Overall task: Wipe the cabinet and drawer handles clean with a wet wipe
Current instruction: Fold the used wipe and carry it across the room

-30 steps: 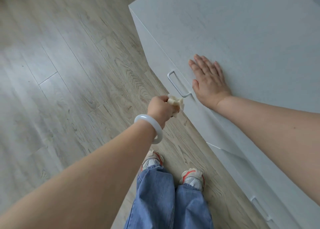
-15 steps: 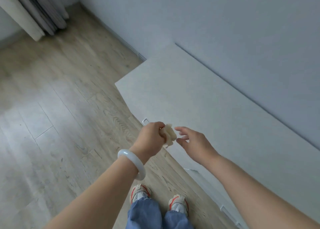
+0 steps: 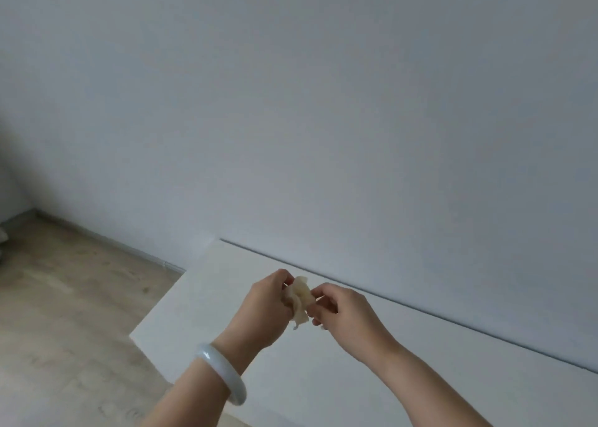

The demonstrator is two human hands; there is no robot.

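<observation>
Left forearm, entering from the lower edge at about 7 o'clock, cut off below the elbow; a pale, milky bangle (image 3: pixel 221 373) sits round the wrist. Right forearm, entering from the lower right corner at about 5 o'clock, likewise cut off by the frame. Left hand (image 3: pixel 264 310), seen from the back, fingers curled forward and pinching the left side of the wet wipe (image 3: pixel 299 300); its fingertips are hidden behind the knuckles and the wipe. Right hand (image 3: pixel 348 316), also seen from the back, fingers bent and gripping the right side of the same wipe; which fingers make contact cannot be told. Wet wipe, off-white to cream, crumpled into a small wad, held between both hands just below frame centre at about 6 o'clock, with a ragged corner hanging down; it is raised clear of the surface beneath. Cabinet (image 3: pixel 339 388), white, flat top only in view, running from the hands out to 4 o'clock and cut off at the right and lower edges; its front face, and so any handles, lie out of view. Floor (image 3: pixel 64 313), light wood-look boards, at 8 o'clock, softly blurred. Skirting strip along the wall foot at 9 o'clock. Wall (image 3: pixel 291 103), plain pale grey, filling the upper two-thirds. A dim shape at the far left edge, too cropped to identify.
</observation>
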